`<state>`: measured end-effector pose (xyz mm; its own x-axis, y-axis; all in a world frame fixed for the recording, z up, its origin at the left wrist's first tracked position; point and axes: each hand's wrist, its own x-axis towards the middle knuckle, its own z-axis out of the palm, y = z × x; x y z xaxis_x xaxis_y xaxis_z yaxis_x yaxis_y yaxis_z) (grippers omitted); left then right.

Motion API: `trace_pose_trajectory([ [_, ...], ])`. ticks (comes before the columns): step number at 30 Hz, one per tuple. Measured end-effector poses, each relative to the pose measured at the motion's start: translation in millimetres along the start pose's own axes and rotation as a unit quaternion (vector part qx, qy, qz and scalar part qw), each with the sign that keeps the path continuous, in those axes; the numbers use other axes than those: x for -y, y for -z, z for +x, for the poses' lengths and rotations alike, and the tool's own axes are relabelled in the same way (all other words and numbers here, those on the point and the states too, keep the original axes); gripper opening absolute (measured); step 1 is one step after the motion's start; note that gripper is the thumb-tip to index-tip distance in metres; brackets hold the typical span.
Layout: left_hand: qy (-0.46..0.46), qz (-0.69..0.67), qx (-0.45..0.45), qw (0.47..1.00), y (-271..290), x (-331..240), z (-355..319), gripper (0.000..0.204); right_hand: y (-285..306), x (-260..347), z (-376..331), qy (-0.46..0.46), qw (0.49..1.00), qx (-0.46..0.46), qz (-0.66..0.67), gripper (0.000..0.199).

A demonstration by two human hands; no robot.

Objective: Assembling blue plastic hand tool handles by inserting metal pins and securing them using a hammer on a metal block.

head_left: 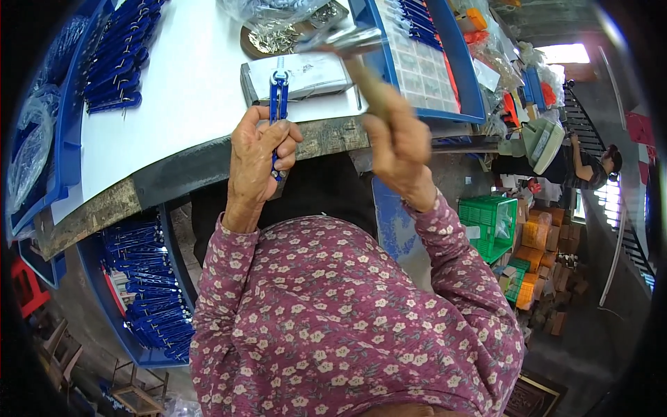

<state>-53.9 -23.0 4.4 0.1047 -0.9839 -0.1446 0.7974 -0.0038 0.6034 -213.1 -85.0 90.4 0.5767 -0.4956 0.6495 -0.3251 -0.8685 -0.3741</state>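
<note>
My left hand (256, 156) is closed around a narrow blue metal tool (278, 101) with two long arms and a silver end; its exact kind I cannot make out. The silver end rests on or just above a grey metal block (316, 75) on the bench. In my right hand (401, 142) is a hammer (370, 85), gripped by its wooden handle. Motion blurs its metal head, which is raised to the right of the blue tool, over the block. Behind the block sits a round dish (251, 46) of small silver pins or rivets.
Similar blue tools (118, 73) lie in rows on the left, beside a blue tray (61, 163). Another blue tray (472, 90) with a clear compartment box (427, 76) stands right. A lower tray (179, 240) holds more tools. Far right, a person (590, 170) is near green crates (486, 219).
</note>
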Motion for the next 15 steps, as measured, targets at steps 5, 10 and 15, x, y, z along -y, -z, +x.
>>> trace_pose_trajectory([
  [5, 0.005, -0.005, 0.006, 1.0, -2, -2, 1, 0.013, 4, -10, -3, -0.098, 0.985, 0.132, -0.051, 0.028],
  [10, 0.008, -0.007, -0.001, 1.0, 1, -1, 0, 0.013, 8, 5, 5, -0.111, 0.993, 0.045, 0.017, 0.03],
  [15, 0.011, -0.011, 0.01, 1.0, 0, -1, 1, 0.013, -5, -13, -17, -0.159, 0.972, 0.165, -0.049, 0.028],
])
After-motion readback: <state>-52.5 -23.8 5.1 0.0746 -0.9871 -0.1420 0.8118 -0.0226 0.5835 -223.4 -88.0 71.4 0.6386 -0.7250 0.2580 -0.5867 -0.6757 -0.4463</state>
